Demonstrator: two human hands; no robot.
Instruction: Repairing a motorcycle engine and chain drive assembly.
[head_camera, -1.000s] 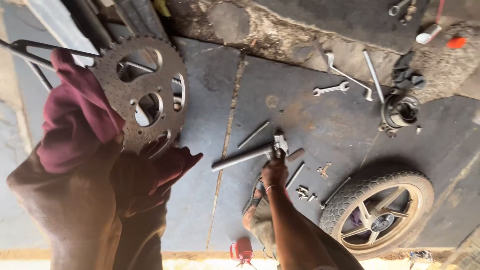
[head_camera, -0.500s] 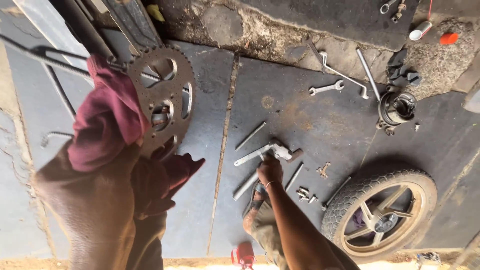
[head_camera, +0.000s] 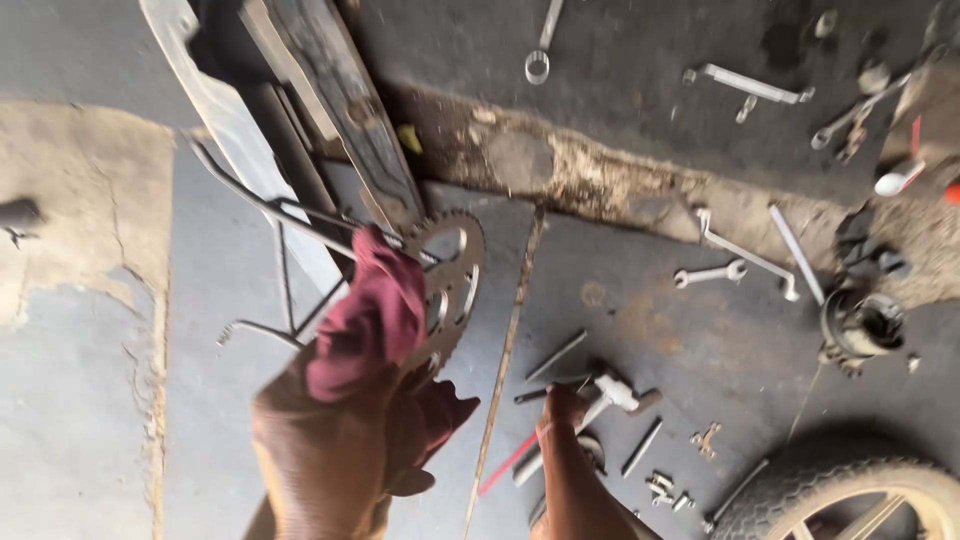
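Sprocket (head_camera: 448, 285) gripped in rag-wrapped left hand (head_camera: 345, 440), right hand (head_camera: 562, 415) on hammer (head_camera: 610, 392)

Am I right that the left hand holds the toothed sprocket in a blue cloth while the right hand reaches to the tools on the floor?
Not quite: the head view shows the cloth is maroon, not blue. The left hand does hold the sprocket, and the right hand reaches to the tools.

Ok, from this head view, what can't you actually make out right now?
- Sprocket: its lower left is covered by the maroon cloth in the left hand.
- Right hand: its grip on the pale-handled tool is blurred, fingers unclear.
- Wheel: cut off by the bottom and right edges.
- Small parts on the floor: too small and blurred to identify.
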